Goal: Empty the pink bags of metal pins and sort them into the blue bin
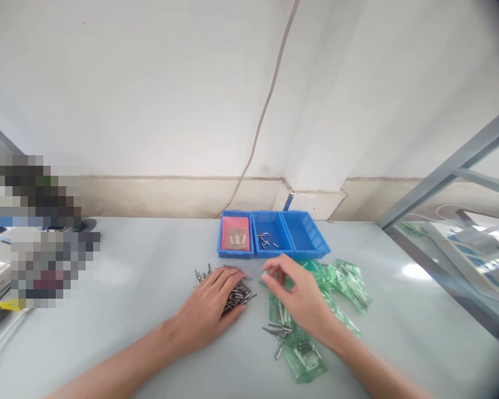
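My left hand (214,299) lies over a pile of small dark metal pins (238,296), fingers stretched out and thumb apart along the pile's near side. The palm hides part of the heap. My right hand (293,285) is just right of the pile, above green plastic bags (332,280). Its thumb and index finger are curled together in a pinch; whatever may be between the tips is too small to make out. Several loose pins (279,331) lie below that hand, beside a green bag (303,357) with metal pieces and a pale label inside.
Behind my hands stand three joined blue bins: the left bin (235,254) holds a pink sheet and a small clear bag, the middle bin (270,221) several pins. A metal frame (436,166) rises at right. Cables and blurred items are at left.
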